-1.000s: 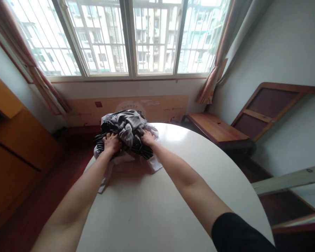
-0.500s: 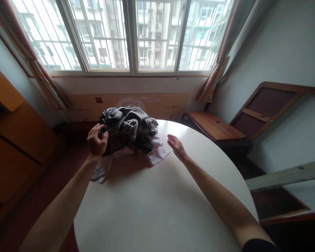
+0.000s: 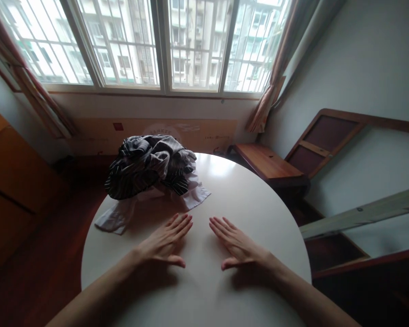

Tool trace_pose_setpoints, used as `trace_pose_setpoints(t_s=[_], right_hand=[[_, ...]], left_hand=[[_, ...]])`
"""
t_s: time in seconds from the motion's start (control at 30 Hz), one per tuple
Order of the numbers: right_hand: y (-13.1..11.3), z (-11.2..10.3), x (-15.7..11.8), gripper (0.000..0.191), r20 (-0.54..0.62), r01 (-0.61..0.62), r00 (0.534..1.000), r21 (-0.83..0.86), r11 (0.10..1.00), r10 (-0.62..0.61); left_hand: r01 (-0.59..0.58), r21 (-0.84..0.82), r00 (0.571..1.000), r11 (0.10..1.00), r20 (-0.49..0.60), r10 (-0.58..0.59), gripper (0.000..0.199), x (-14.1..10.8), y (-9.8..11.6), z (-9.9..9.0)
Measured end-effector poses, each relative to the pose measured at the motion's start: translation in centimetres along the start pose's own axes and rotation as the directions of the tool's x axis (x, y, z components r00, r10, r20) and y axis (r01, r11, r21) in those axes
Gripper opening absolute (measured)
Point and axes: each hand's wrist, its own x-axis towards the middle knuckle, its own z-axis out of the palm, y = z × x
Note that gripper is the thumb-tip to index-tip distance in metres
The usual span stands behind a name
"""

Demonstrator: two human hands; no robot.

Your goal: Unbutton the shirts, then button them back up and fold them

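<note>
A heap of crumpled dark striped and grey cloth (image 3: 150,165) lies at the far left part of the round white table (image 3: 197,290). Pale fabric (image 3: 115,217) sticks out from under it toward the left and the right. My left hand (image 3: 167,240) is just in front of the heap, palm down, fingers stretched and thumb apart, holding nothing. Facing it across a small gap, my right hand (image 3: 235,243) is likewise palm down with fingers extended and nothing in it. Both are over the tabletop, and neither touches the cloth.
Behind the table stands a flat cardboard panel (image 3: 214,131) under the barred window. A low wooden stand (image 3: 269,160) is beyond the table's right edge, near a wood-framed panel (image 3: 327,134). Orange-brown cabinets (image 3: 17,181) stand at the left.
My left hand has come away from the cloth heap and moved right and nearer. My right hand has moved nearer to me. The camera view has shifted slightly.
</note>
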Motion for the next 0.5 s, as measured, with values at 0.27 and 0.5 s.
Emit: trace_pose_setpoints(t_s=[0.27, 0.5], right_hand=[[0.0, -0.5, 0.1, 0.11, 0.068, -0.055, 0.996, 0.058, 0.997, 0.051], [0.3, 0.5, -0.1, 0.095, -0.021, -0.11, 0.993, 0.124, 0.986, 0.113]], left_hand=[[0.017, -0.073, 0.997, 0.997, 0.07, -0.011, 0.1, 0.3, -0.9, 0.8], [0.036, -0.065, 0.995, 0.997, -0.094, -0.042, 0.079, 0.1, -1.0, 0.6]])
